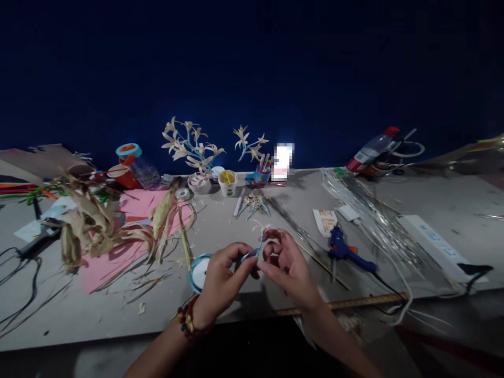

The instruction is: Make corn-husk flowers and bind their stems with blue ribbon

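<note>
My left hand (222,278) and my right hand (287,265) meet over the front of the grey table (252,226). Both pinch a small flower (260,241) with pale husk petals on a stem wrapped in light blue. The left fingertips grip the stem's lower end; the right fingers curl round the petals. A beaded bracelet (187,317) sits on my left wrist. A roll of white tape with a blue rim (198,272) lies just under the left hand.
Dried corn husks (102,226) lie on pink paper (129,231) at left. A blue glue gun (346,252) rests right of my hands, beside clear plastic sleeves (374,215). Finished husk flower sprays (192,144), cups and a bottle (372,149) stand along the back. A wooden ruler (354,303) lies at the front edge.
</note>
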Action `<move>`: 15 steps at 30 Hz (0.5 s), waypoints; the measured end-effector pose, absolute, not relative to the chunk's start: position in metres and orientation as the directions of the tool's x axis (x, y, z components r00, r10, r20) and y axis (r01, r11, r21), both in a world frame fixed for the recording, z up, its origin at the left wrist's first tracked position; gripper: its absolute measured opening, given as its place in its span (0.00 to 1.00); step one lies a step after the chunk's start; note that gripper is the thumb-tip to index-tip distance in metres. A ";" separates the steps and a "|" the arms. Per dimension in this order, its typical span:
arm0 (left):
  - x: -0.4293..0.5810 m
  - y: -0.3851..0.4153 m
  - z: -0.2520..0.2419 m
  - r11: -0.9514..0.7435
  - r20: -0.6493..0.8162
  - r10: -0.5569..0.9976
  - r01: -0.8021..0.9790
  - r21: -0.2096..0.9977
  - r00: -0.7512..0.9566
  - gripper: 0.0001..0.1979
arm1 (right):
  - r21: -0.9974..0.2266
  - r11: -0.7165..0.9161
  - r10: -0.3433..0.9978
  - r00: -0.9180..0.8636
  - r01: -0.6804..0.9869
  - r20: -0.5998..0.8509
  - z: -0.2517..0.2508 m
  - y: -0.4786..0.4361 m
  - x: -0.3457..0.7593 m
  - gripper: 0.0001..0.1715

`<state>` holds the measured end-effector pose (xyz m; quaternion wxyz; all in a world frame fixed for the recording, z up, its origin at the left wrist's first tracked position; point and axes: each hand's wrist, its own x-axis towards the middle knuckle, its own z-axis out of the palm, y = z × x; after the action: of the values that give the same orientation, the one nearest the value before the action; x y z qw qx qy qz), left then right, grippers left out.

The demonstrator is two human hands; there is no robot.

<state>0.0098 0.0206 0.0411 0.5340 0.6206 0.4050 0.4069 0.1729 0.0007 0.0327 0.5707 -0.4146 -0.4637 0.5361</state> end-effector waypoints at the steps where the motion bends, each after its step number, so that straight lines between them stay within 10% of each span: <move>1: 0.010 0.022 0.041 0.000 0.008 0.927 -0.022 1.000 0.375 0.07 | -0.971 0.103 0.995 0.019 -0.218 0.102 0.034 0.001 0.175 0.25; 7: 0.009 0.026 0.041 0.304 -0.129 0.850 -0.275 0.912 0.511 0.09 | -0.957 0.037 0.998 0.058 -0.287 0.021 0.034 0.007 0.180 0.04; 15: 0.007 0.027 0.038 0.323 -0.127 0.849 -0.313 0.893 0.514 0.08 | -0.918 0.039 0.987 0.156 -0.395 -0.025 0.030 0.016 0.178 0.19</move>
<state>0.0074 0.0267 0.0385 0.7530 0.4357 0.3075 0.3855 0.1782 0.0162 0.0305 0.6308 -0.4243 -0.3489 0.5481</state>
